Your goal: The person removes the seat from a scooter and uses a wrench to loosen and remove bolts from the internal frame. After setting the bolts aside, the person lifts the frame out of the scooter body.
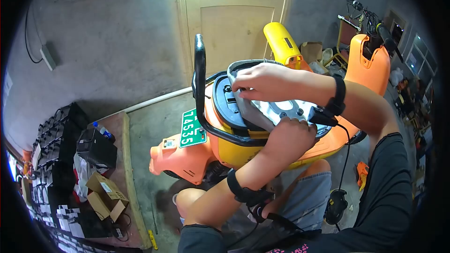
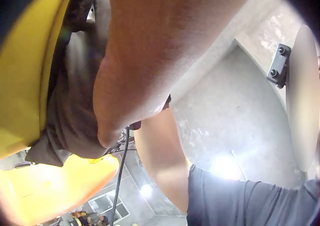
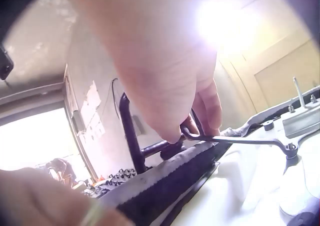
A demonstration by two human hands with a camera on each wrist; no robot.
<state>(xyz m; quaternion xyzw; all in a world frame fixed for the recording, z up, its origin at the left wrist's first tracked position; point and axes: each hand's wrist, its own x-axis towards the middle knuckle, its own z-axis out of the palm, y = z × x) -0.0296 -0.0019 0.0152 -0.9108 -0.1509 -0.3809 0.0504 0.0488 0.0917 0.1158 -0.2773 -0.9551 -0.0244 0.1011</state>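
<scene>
An upturned scooter seat (image 1: 265, 107), white underneath with a grey cover, lies across the orange and yellow scooter (image 1: 234, 152). My right hand (image 1: 267, 82) reaches over its far edge. In the right wrist view, that hand's fingers (image 3: 212, 111) and thumb pinch one end of a metal wrench (image 3: 245, 140), whose other end sits at a nut on the white underside. My left hand (image 1: 293, 136) grips the near edge of the seat with bent fingers. In the left wrist view the forearm hides those fingers, beside the grey cover (image 2: 75, 106).
A black grab rail (image 1: 200, 75) rises behind the seat, above a green number plate (image 1: 190, 129). At left stand black boxes (image 1: 96, 147) and an opened carton (image 1: 107, 197). A cable (image 1: 348, 159) hangs from my right wrist. Behind are a wall and a door (image 1: 234, 28).
</scene>
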